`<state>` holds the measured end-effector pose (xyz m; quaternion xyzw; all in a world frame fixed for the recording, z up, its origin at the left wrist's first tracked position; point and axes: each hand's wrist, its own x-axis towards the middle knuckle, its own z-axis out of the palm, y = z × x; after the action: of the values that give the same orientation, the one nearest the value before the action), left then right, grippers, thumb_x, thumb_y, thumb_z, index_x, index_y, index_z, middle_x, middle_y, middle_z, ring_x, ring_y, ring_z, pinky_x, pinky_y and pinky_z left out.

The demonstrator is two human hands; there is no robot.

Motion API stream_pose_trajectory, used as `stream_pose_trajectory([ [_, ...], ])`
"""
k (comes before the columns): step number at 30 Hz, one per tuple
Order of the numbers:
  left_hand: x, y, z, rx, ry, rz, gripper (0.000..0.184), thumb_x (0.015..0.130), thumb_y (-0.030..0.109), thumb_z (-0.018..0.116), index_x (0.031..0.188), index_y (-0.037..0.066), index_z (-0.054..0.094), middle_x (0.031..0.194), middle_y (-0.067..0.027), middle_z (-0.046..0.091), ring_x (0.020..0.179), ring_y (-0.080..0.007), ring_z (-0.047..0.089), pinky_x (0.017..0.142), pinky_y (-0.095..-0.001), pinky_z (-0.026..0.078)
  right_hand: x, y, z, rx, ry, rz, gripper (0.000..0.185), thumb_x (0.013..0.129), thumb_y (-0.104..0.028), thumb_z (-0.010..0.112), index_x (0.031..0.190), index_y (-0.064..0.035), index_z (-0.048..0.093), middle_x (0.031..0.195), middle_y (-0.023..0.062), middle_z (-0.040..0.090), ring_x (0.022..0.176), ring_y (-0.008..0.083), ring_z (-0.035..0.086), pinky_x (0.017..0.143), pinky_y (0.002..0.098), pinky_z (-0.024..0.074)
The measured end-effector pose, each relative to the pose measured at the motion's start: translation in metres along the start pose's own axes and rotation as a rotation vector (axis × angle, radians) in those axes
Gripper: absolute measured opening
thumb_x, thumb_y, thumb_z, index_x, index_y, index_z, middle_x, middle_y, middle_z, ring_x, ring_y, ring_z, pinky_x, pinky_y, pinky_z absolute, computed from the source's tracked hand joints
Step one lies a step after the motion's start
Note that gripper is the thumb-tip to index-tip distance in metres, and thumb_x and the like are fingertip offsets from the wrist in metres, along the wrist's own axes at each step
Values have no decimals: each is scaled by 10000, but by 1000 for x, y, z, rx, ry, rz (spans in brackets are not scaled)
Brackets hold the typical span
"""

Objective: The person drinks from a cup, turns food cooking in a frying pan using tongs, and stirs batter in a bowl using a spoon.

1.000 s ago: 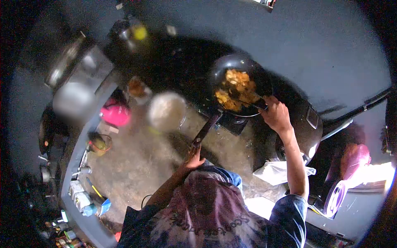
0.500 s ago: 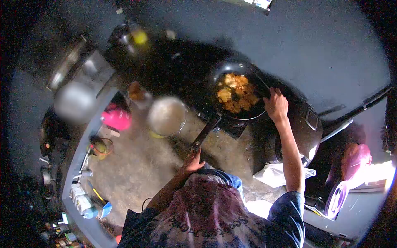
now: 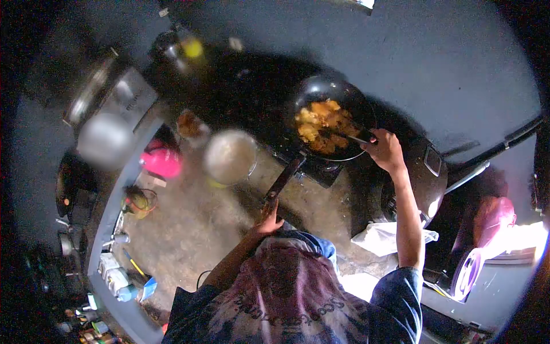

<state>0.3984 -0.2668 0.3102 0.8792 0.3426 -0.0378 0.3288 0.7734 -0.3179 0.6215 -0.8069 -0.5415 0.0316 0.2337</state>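
A dark wok (image 3: 326,86) sits on a burner and holds orange-brown pieces of food (image 3: 323,123). My left hand (image 3: 268,219) is closed round the end of the wok's long handle (image 3: 283,180). At the wok's right rim, my right hand (image 3: 385,149) grips the handle of a utensil (image 3: 358,139) whose far end reaches into the food. The utensil's tip is hidden among the pieces.
Left of the wok is a pale round pot (image 3: 231,157); beyond it lies a pink object (image 3: 162,160). A large dark cooker (image 3: 421,178) stands to the right, with a white plastic bag (image 3: 378,239) below it. A ledge (image 3: 109,218) runs along the left.
My right hand moved up to the rim, then back down slightly with the utensil angled into the food. The food has shifted in the wok. My left hand keeps its hold.
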Motion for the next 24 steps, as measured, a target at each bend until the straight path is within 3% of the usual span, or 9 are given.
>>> stream_pose_trajectory([
  [2,-2,-4,3,81,177,132,947,748,435,618,1407,38,65,1379,-286,236,1250,-436,282,967,-565,280,-4,-5,-2,-109,34,-3,357,693,-269,689,985,-80,612,816,134,627,759,338,607,652,411,491],
  [6,-2,2,-3,71,149,121,934,759,424,614,1406,37,63,1377,-286,239,1244,-442,286,967,-566,278,-6,-13,-5,-185,16,-49,355,714,-243,668,1022,-79,601,817,141,627,759,343,606,650,415,494],
  [8,-4,15,-19,108,-2,10,960,728,390,665,1394,-7,99,1450,-236,77,1347,-370,87,1071,-480,142,-9,-19,-13,-255,-16,-139,433,683,-190,689,1081,-58,578,1019,148,592,833,342,600,699,405,493],
  [17,-1,6,-8,-45,-1,13,953,732,405,654,1386,-21,108,1447,-227,107,1346,-366,101,1050,-555,115,-11,-19,-40,-436,-45,-121,455,670,-84,660,1113,-67,558,1050,119,577,822,336,599,690,406,501],
  [21,-3,16,-18,10,-72,-60,951,736,403,651,1392,-9,99,1451,-223,94,1350,-363,82,1054,-538,131,-13,16,-10,-494,29,-211,457,667,-60,645,1115,-57,554,1028,114,579,800,323,603,676,397,509],
  [24,-3,16,-17,-56,-64,-49,953,741,400,646,1396,-1,83,1455,-218,79,1352,-362,62,1062,-519,118,-11,15,10,-526,-35,-182,464,669,-57,639,1123,-56,544,982,112,582,785,302,608,666,387,514],
])
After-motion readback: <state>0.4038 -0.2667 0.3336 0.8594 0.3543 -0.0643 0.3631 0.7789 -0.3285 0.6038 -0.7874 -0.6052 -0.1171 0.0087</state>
